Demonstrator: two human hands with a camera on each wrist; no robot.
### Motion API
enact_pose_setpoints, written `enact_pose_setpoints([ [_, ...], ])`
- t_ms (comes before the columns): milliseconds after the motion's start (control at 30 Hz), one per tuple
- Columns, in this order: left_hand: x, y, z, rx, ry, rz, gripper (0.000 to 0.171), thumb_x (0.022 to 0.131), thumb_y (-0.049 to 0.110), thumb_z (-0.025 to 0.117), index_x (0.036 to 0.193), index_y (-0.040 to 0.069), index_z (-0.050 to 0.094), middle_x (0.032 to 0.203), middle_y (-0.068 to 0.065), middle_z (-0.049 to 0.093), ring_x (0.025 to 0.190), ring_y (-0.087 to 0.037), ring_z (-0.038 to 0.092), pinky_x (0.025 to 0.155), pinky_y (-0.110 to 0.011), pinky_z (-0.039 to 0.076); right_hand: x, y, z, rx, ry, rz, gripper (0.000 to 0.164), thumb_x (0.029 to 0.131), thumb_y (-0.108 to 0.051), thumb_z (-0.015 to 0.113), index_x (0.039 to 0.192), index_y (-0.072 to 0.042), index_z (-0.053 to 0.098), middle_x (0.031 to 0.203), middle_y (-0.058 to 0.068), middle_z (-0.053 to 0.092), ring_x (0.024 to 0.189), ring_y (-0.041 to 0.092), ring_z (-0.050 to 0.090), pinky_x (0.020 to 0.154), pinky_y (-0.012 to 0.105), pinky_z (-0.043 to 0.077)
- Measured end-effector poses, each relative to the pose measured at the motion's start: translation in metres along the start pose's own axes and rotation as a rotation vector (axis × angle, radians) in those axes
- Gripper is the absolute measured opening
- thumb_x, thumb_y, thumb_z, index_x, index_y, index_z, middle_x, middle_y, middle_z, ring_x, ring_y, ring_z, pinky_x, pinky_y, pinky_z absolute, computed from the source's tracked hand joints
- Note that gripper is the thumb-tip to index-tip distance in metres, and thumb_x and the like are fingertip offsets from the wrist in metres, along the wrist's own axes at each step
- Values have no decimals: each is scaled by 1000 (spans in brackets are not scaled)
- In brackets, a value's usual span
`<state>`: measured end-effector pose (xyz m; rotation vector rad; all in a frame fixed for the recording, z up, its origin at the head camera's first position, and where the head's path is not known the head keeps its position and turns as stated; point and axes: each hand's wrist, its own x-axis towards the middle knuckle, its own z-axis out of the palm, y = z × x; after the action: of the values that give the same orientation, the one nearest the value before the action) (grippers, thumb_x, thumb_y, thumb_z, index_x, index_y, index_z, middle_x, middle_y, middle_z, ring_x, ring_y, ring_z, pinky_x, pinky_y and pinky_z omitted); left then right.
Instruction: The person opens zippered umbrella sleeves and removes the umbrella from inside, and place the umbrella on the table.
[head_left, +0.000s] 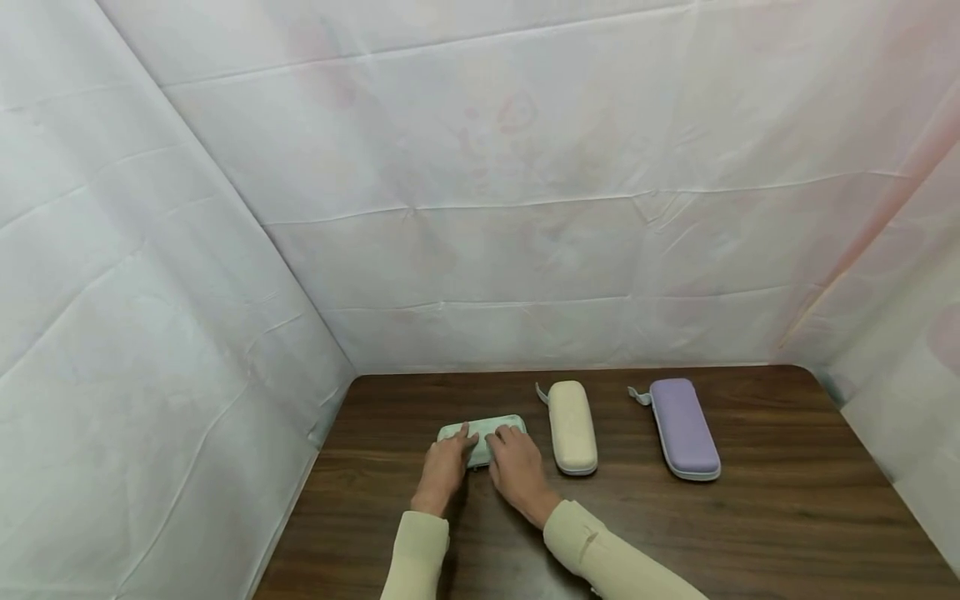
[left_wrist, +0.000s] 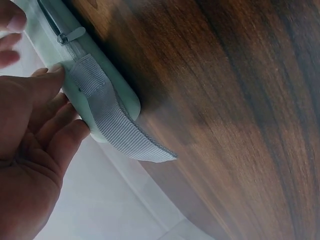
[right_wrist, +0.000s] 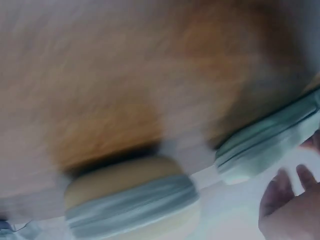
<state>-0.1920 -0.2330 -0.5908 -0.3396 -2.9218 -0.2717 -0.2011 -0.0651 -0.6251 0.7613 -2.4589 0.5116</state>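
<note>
A mint-green zip case lies crosswise on the table beneath both hands. My left hand grips its left end; in the left wrist view the thumb presses close to the zip and the other fingers rest on the case's face. A grey fabric strap hangs from that end, beside a small metal zip pull. A dark gap runs along the zip beyond the pull. My right hand is over the case's right half, fingers loosely bent; the right wrist view is blurred and shows its fingertips beside the case.
Right of the green case lies a cream zip case with a grey strap. Farther right is a purple zip case, also strapped. The dark wooden table meets white cloth walls at the back and left.
</note>
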Motion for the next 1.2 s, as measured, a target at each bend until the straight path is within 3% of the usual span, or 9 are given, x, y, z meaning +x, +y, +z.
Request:
enact_pose_setpoints([
  [167,0,0,-1,-5,-22,-9,31,95,3,74,125,12,80,137,-19,69,108,-41,74,79,-51,62,2,14,-5,15,-144,39,55,90,-15,80,142,-6,65,147,21,59,132,36,58,96,47,56],
  [333,-1,-2,-1,-18,-53,-32,32,97,5,73,127,12,79,141,-18,67,112,-43,72,82,-53,61,-1,20,-8,43,-279,26,59,94,-20,80,148,-6,60,156,24,50,142,40,50,102,51,54],
  [600,-4,3,-1,-98,-42,-88,33,98,17,76,130,10,77,146,-17,64,116,-47,69,89,-62,58,3,24,-13,95,-321,37,48,98,-16,75,144,-6,63,152,25,51,143,46,48,107,55,51],
  [767,-9,7,7,-123,39,-135,29,98,22,77,125,11,79,144,-14,66,110,-48,71,81,-62,59,2,23,-16,141,-349,58,45,99,-16,75,142,-5,65,151,26,51,143,50,47,111,54,48],
  [1000,-13,17,16,-181,124,-200,24,97,16,78,120,8,81,144,-15,66,107,-46,72,75,-59,60,-3,23,-16,108,-328,51,43,97,-18,78,138,-9,68,145,20,54,130,41,55,92,53,57],
  [1200,-15,24,20,-235,169,-221,22,98,11,76,118,3,80,146,-20,63,127,-52,60,80,-60,60,-7,21,-17,116,-280,64,42,94,-18,80,134,-7,70,140,20,56,125,41,56,89,52,59],
])
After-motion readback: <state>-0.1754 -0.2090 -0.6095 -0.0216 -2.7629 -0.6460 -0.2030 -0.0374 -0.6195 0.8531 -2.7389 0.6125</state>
